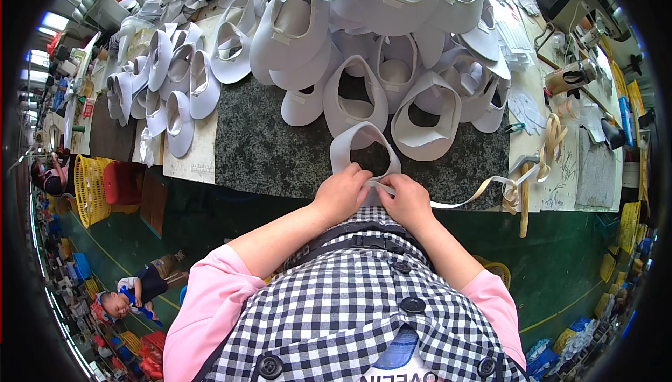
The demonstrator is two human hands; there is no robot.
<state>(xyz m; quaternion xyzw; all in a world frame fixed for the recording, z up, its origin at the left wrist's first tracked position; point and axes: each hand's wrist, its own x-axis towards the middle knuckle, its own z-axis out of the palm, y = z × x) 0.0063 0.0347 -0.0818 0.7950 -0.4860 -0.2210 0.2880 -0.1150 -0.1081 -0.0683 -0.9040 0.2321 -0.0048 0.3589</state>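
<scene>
At the table's near edge I hold a white shoe upper, its opening facing up. My left hand is closed, pinching the upper's near rim. Beside it, my right hand is closed with thumb and fingers on a narrow cream tape at the same rim. From there the tape trails right along the table edge toward a hammer. The fingertips of both hands almost meet; whether the tape is stuck down under them is hidden.
Several white shoe uppers are piled on the dark speckled mat ahead. Smaller ones lie at the left. Right of the mat are a white glove, a tape coil and a brush-like tool. Another person is at lower left.
</scene>
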